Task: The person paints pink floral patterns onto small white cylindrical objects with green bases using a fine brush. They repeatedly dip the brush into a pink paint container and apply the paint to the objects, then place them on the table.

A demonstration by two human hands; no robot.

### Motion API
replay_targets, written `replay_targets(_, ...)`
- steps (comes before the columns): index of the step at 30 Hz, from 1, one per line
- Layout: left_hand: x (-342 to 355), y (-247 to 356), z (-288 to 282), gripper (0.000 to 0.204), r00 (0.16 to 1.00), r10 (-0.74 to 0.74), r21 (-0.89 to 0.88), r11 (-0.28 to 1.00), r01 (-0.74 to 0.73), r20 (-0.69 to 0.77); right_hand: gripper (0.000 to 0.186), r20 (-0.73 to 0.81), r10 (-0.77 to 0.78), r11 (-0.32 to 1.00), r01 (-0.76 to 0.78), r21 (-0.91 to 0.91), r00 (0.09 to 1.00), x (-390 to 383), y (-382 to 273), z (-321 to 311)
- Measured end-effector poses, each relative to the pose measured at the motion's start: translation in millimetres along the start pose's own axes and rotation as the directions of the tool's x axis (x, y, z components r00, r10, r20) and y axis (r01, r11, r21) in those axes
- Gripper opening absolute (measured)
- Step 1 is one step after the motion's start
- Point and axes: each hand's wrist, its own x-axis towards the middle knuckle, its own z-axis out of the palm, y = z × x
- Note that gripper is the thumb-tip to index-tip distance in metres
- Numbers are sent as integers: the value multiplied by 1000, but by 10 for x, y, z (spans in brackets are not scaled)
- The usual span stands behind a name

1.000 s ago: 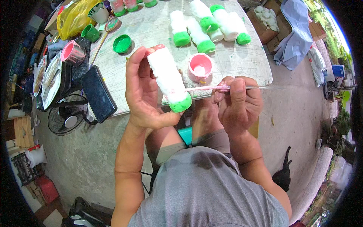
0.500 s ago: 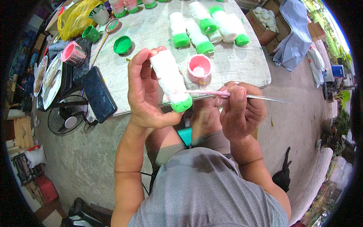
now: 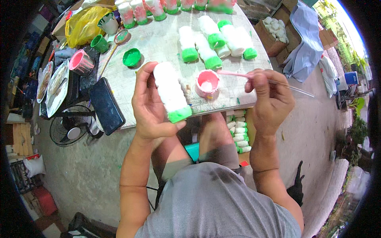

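Worn white table (image 3: 162, 51) on a concrete floor (image 3: 91, 170). One white piece (image 3: 170, 89), green-ended, held over the table's near edge: left hand (image 3: 147, 109) half curled around it, thumb by the green. One slim brush (image 3: 236, 74), pinched in the right hand (image 3: 272, 95), tip by the pink cup's (image 3: 206, 94) rim, contact unclear. Advised: load lightly, wipe excess, grip the piece gently.

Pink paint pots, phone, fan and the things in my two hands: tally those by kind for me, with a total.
Pink paint pots: 2
Phone: 1
Fan: 1
White-and-green piece in the left hand: 1
Thin pink-smeared tool in the right hand: 1
Total: 6
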Motion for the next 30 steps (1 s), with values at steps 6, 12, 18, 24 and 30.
replay_targets(6, 71, 106, 46, 128, 986, -111, -277, 958, 74, -121, 14, 474, -149, 898, 320, -303, 868, 270, -173, 141)
replay_targets(12, 102, 107, -87, 121, 956, -281, -538, 795, 279, 81, 12, 702, -80, 782, 482, -396, 707, 418, -50, 233)
replay_targets(18, 11, 102, -57, 117, 953, -292, -505, 812, 292, 82, 7, 593, 49, 926, 186, -329, 804, 445, -273, 133)
replay_targets(24, -93, 158, 13, 110, 933, -349, -508, 791, 341, 82, 14, 672, -78, 892, 352, -283, 737, 438, -288, -129)
replay_targets(30, -62, 225, 27, 105, 855, -519, -779, 526, 342, 25, 17, 636, -81, 902, 328, -281, 767, 413, -362, -255)
